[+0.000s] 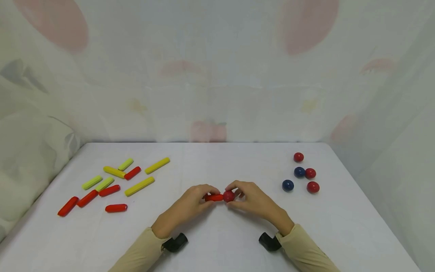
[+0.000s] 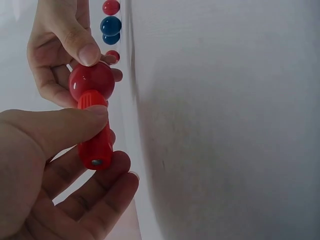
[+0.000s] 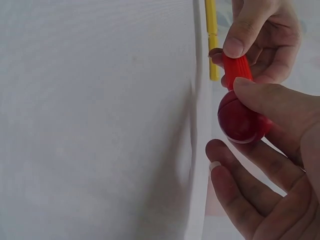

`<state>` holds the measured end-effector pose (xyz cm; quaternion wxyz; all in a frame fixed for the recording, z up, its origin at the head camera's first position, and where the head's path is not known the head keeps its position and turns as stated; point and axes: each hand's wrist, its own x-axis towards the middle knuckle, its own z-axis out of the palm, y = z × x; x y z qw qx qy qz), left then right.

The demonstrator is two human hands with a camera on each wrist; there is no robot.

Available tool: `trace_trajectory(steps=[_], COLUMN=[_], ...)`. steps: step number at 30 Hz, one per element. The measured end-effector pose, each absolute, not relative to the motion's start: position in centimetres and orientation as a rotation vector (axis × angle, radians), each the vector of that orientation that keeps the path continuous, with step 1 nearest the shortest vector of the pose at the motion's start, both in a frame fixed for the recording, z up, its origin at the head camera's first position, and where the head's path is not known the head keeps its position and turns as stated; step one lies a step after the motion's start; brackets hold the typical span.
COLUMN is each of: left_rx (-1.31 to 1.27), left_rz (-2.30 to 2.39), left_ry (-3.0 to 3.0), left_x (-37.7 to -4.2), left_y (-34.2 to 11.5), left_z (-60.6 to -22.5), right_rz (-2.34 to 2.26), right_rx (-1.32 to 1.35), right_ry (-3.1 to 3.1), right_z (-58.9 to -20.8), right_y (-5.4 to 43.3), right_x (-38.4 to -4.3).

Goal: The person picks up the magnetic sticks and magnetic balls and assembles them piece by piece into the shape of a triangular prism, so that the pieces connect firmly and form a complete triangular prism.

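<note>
Near the middle of the table, my left hand point(image 1: 193, 200) pinches a short red plastic rod point(image 1: 215, 197) between thumb and fingers. My right hand point(image 1: 253, 198) grips a dark red ball point(image 1: 229, 196) just to its right. In the left wrist view the rod point(image 2: 96, 142) points at the ball point(image 2: 92, 82) and its end meets it; a small metallic disc shows in the rod's near end. From the right wrist view, the ball point(image 3: 242, 119) sits under my right thumb, with the rod point(image 3: 237, 70) against it. Whether they are joined cannot be told.
At the left of the white table point(image 1: 217, 245) lie several loose red rods point(image 1: 116, 208), longer yellow rods point(image 1: 139, 186) and short yellow-green rods point(image 1: 92, 182). To the right are several red balls point(image 1: 313, 187) and two dark blue balls point(image 1: 287, 185). A patterned white cloth point(image 1: 238, 105) hangs behind.
</note>
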<state>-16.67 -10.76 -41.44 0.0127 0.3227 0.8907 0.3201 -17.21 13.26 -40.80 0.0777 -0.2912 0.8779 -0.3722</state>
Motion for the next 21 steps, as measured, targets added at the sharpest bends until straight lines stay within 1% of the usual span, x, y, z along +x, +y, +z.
trace_trajectory(steps=[21], left_rx=[0.977], left_rz=[0.992], left_ry=[2.679], left_x=[-16.83], left_y=[-10.92], left_z=[-41.85], right_rz=[-1.006], right_rx=[-0.845], right_ry=[2.603], right_z=[-41.45], right_y=[13.46], right_x=[-17.33])
